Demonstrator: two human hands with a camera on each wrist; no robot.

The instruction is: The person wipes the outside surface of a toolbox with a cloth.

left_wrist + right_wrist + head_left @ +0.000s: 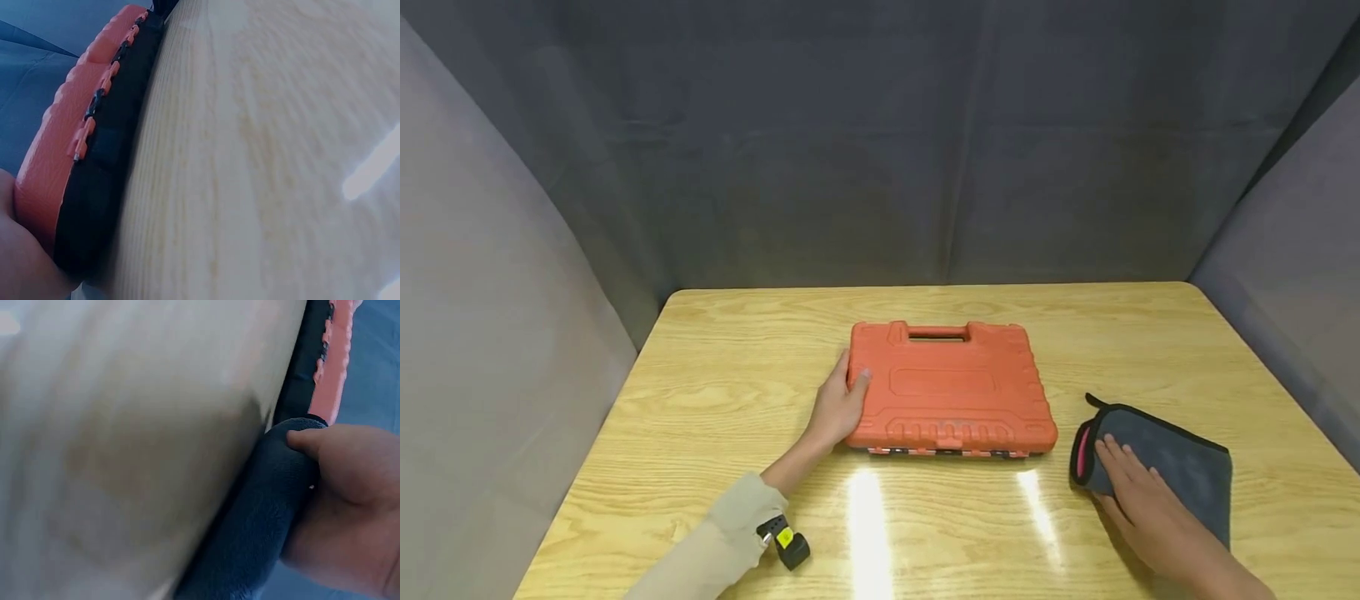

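An orange plastic tool case (951,392) lies shut and flat on the wooden table (715,392), handle cut-out at the far side and latches toward me. My left hand (838,408) grips the case's left edge, thumb on the lid; the other fingers are hidden at its side. In the left wrist view the case (56,144) shows its black lower half, with the left hand (19,250) at its near corner. My right hand (1131,487) lies with straight fingers on a folded grey cloth (1180,462), right of the case. The right wrist view shows the thumb (306,440) on the cloth's (262,519) fold.
Grey fabric screens (880,142) wall in the table at the back and both sides. A small black device with a yellow label (786,540) hangs at my left beige sleeve (715,546). Bright light reflections lie on the table in front of the case.
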